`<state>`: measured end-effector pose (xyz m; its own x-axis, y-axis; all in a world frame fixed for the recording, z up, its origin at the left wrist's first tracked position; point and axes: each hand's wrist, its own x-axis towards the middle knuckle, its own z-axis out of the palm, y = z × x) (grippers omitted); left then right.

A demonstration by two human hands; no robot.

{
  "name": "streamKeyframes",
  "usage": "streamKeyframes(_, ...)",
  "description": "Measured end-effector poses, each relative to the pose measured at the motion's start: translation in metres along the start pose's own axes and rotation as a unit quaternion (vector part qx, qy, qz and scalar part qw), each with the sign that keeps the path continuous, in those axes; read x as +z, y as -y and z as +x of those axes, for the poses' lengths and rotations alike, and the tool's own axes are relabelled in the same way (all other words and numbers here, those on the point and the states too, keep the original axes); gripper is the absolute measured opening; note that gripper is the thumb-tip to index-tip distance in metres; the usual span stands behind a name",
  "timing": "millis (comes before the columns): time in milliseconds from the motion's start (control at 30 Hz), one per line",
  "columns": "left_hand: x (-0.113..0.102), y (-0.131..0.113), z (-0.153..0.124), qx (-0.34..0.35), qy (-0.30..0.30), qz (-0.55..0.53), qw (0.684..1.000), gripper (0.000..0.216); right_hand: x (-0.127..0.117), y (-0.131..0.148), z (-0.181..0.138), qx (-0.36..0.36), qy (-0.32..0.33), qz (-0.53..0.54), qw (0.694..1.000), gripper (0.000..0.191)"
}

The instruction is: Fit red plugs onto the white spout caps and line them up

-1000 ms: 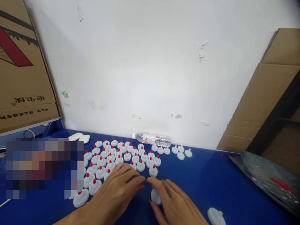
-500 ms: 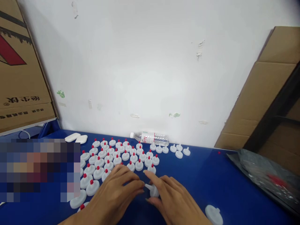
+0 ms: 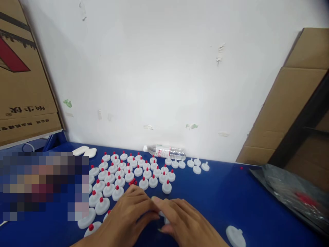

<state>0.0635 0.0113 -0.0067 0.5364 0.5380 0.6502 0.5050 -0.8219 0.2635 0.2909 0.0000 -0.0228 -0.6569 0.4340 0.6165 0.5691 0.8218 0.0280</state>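
My left hand and my right hand meet fingertip to fingertip low in the picture over the blue table. Between their fingers sits a small white cap, mostly hidden; my right hand wraps round it and my left pinches at its top. Just beyond my hands stand several rows of white caps with red tips. A few loose red tips lie by my left fingers.
Plain white caps without red tips lie by a fallen water bottle at the wall. One white cap lies at lower right. A dark plastic bag and cardboard boxes stand right; another box stands left.
Both hands drew slightly nearer to me and closed tighter together over the white cap, which now shows less. The camera view shifted a little.
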Motion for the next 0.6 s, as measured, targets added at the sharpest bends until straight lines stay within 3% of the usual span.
streamKeyframes(233,0.003,-0.004,0.0,0.054,-0.002,0.052,0.997,0.037,-0.002,0.001,-0.002,-0.009,0.001,0.021,1.0,0.047)
streamKeyframes(400,-0.01,-0.018,0.001,0.012,0.068,0.014,0.998,0.035,0.0,0.004,-0.006,-0.033,-0.004,-0.008,0.999,0.047)
streamKeyframes(600,-0.011,-0.027,-0.004,-0.009,0.068,0.017,0.998,0.034,-0.001,0.005,-0.009,-0.069,-0.015,-0.087,0.994,0.038)
